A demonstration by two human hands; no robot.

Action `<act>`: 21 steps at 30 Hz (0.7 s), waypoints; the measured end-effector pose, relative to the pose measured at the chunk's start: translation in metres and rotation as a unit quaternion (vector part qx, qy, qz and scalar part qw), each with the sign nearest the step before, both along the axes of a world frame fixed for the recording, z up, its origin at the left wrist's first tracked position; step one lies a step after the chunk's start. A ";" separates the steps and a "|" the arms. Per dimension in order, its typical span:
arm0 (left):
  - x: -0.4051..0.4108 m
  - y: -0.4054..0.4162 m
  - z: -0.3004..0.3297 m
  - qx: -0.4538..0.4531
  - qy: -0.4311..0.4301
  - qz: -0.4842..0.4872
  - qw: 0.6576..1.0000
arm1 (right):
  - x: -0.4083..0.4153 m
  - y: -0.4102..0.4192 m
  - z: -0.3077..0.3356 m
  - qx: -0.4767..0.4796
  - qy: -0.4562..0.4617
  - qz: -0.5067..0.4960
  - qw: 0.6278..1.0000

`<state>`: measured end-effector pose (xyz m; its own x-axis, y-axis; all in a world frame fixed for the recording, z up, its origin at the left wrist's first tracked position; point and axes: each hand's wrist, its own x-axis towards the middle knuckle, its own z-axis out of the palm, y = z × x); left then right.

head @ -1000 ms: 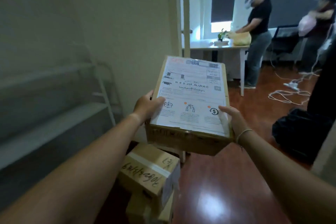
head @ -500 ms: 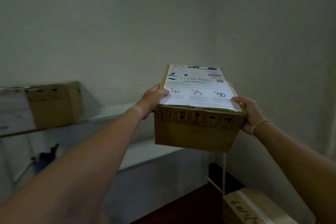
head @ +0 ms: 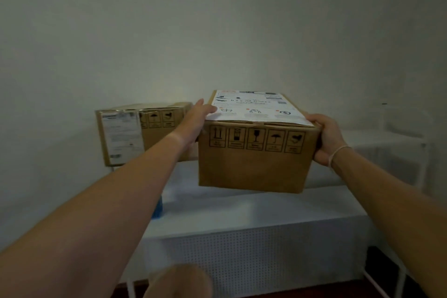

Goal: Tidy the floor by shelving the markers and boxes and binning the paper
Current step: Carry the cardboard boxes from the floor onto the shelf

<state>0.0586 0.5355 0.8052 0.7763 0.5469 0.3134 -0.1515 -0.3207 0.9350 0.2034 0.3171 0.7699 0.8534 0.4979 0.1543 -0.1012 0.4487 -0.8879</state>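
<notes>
I hold a brown cardboard box [head: 254,159] with a white shipping label on top and black handling symbols on its near side. My left hand [head: 193,123] grips its left side and my right hand [head: 325,138] grips its right side. The box hangs just above the white shelf [head: 242,208], slightly tilted. A second cardboard box [head: 135,133] with a paper label stands on the shelf to the left, against the wall; my left hand is in front of its right end. No markers or paper are in view.
The shelf unit has a perforated white front panel [head: 254,256] and a thin white metal frame [head: 423,164] at the right. A small blue object [head: 157,208] shows beside my left forearm. Plain wall rises behind. Dark floor shows at the bottom right.
My view has turned from the room to the shelf. The box in both hands has come over the shelf top, beside the box standing there.
</notes>
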 end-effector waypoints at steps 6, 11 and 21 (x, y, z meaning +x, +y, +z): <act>-0.005 0.055 -0.008 0.002 -0.016 0.009 1.000 | 0.004 0.060 0.005 0.020 -0.054 -0.002 0.998; 0.004 0.068 -0.007 0.145 -0.015 0.068 0.987 | 0.009 0.087 0.006 -0.134 -0.277 -0.145 0.941; 0.044 0.120 0.000 0.530 0.128 0.157 0.823 | 0.039 0.129 0.010 -0.292 -0.363 -0.257 0.847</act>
